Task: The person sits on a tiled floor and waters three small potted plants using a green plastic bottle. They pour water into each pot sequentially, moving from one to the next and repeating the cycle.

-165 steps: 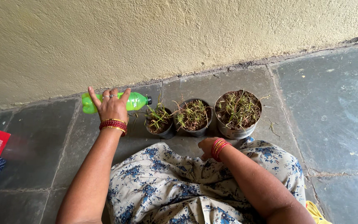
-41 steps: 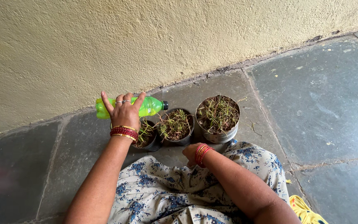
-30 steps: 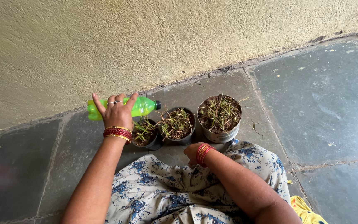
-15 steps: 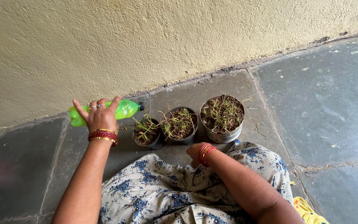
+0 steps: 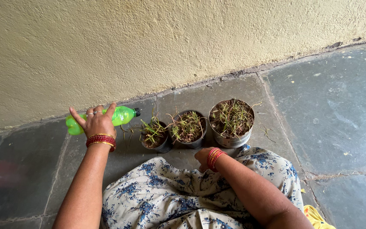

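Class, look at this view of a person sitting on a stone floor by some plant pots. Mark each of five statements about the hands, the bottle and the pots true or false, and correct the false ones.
1. The left hand holds a green bottle on its side. True.
2. The bottle's cap is off. False: a dark cap is on it.
3. Three pots stand in a row near the wall. True.
4. The right hand grips the largest pot. False: it rests on the flowered cloth over the lap, apart from the pots.
5. The bottle's neck points away from the pots. False: it points toward the smallest pot.
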